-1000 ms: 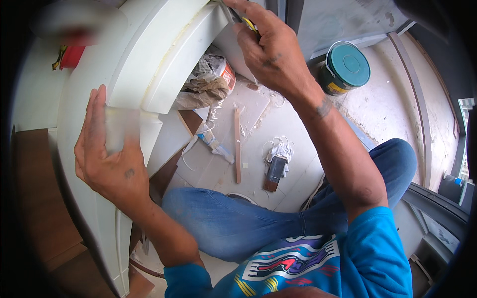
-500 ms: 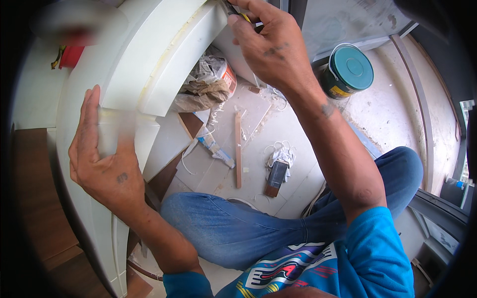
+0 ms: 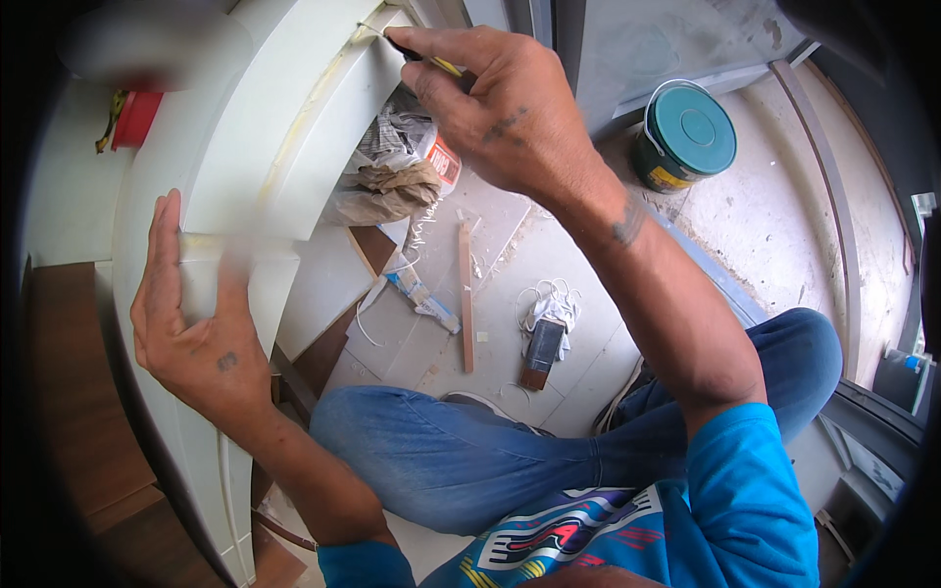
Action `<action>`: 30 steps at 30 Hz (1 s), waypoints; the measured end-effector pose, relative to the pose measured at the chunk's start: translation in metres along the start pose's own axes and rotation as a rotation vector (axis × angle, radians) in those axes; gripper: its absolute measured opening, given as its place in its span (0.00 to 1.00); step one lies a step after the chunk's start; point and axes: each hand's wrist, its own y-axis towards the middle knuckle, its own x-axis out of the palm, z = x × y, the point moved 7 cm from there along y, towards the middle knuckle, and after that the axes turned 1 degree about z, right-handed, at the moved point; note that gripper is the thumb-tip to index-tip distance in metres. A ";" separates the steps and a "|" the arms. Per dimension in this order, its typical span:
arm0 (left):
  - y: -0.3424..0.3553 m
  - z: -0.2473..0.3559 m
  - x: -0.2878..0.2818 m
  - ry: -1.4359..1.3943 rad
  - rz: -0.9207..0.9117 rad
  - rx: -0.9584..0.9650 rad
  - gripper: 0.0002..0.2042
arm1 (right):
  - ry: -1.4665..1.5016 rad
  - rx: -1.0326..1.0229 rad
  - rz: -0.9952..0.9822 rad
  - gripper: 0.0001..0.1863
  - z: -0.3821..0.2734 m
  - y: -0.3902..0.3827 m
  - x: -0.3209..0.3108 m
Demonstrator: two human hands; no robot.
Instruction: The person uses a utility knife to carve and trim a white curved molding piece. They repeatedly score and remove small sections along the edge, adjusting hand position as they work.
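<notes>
While hands work, lidded paint can [image 3: 686, 137] sits closed.

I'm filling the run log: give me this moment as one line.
left hand: flat on white panel | right hand: gripping thin yellow-handled tool, tip at panel's seam | floor: green-lidded can

The left hand [image 3: 201, 338] lies flat against a white curved panel [image 3: 284, 137], thumb up along its edge. The right hand [image 3: 500, 108] pinches a thin yellow-handled tool [image 3: 431, 61] against the panel's upper seam — its tip touches the white surface. On the floor [image 3: 578, 265] sit a teal-lidded paint can [image 3: 686, 137], a wooden strip [image 3: 466, 294] and crumpled paper [image 3: 392, 167].
</notes>
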 end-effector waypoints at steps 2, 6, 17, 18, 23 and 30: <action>0.000 0.000 0.000 -0.019 -0.005 -0.033 0.30 | 0.039 0.114 0.051 0.16 0.005 0.000 -0.004; -0.001 -0.002 0.002 -0.076 -0.010 -0.053 0.31 | 0.122 0.272 0.102 0.15 0.018 0.001 -0.011; -0.003 -0.002 0.002 -0.031 -0.022 -0.080 0.32 | 0.167 0.262 0.144 0.15 0.020 0.002 -0.007; -0.003 -0.001 0.002 -0.020 -0.023 -0.084 0.32 | 0.177 0.264 0.150 0.15 0.020 0.003 -0.006; -0.003 -0.002 0.002 -0.044 -0.030 -0.101 0.32 | 0.158 0.266 0.149 0.14 0.021 0.003 -0.005; -0.004 -0.004 0.003 -0.086 -0.022 -0.105 0.32 | 0.180 0.139 0.200 0.12 0.021 0.004 -0.006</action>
